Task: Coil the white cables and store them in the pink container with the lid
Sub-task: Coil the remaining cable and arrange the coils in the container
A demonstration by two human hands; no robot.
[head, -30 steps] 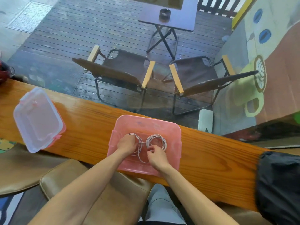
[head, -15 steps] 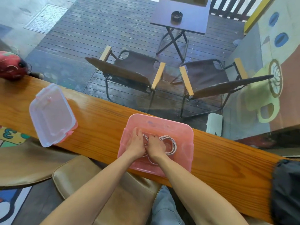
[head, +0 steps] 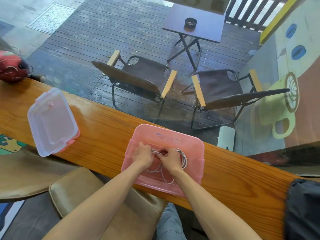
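A pink container (head: 173, 135) sits open on the wooden counter (head: 107, 134) in front of me. Coiled white cables (head: 185, 160) lie inside it, with a loose end trailing toward the near wall. Both hands are down inside the container, close together. My left hand (head: 142, 155) grips the cable loops on the left. My right hand (head: 170, 159) pinches the cables at the middle, fingers curled. The clear lid (head: 52, 120) with pink clasps lies apart on the counter to the left.
A red bag (head: 10, 66) sits at the counter's far left end and a dark cloth (head: 303, 210) at its right end. A tan stool (head: 97, 196) stands below me. Glass runs along the counter's far edge, with chairs and a table outside.
My hands have drawn together over the coils inside the container, and my right hand has closed on the cables. My head has turned a little, so the scene sits further right.
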